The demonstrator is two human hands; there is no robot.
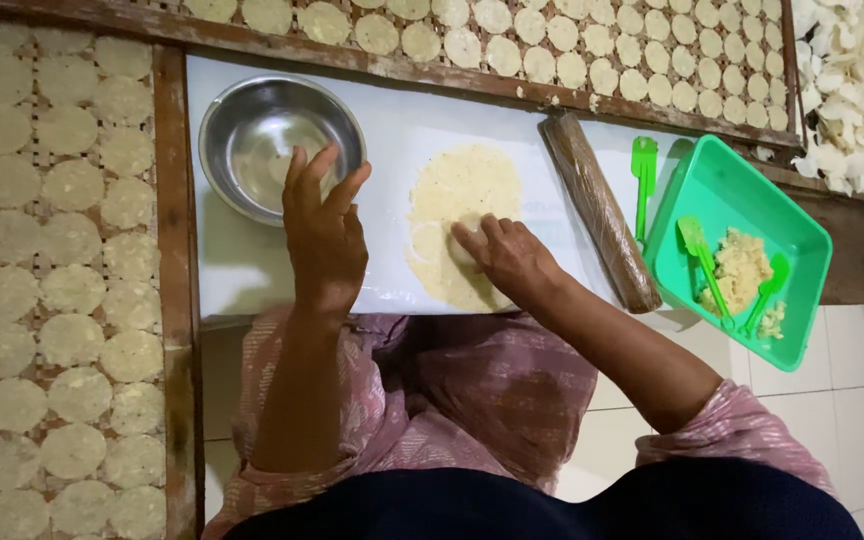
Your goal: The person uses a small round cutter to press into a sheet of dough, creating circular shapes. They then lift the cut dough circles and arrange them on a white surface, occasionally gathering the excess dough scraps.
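**A:** Logging from the head camera. My right hand point(507, 255) is down on the dough sheet point(462, 225), fingertips pressed flat on its near-left part, where a round piece looks cut or marked out. The fingers lie together and extended; they press rather than pinch, and nothing is gripped yet.

**B:** And the left hand?

**A:** My left hand point(324, 235) hovers open, fingers spread, empty, over the white board point(232, 270) just near the steel bowl point(277, 150). I cannot tell whether it touches the board.

**B:** Where does the sheet lie?

**A:** In the middle of the board, right of the bowl, left of the wooden rolling pin point(600, 212). A green tub point(802, 300) with dough scraps and green spatulas sits at the far right.

**B:** How will it handle?

**A:** My judgement: thin, soft, light, with a grainy look at the ragged edge. It will likely tear or stretch if pulled by one corner. It may also cling to the board.

**B:** So where do I take hold?

**A:** I would work at the rim of the round piece, slide fingertips under, then carry it flat on the fingers, no pinching in the middle.

**B:** Surroundings?

**A:** Drying racks point(167, 200) on the left and far side are filled with pale discs point(72, 290) in rows. These look drier and stiffer, probably brittle.
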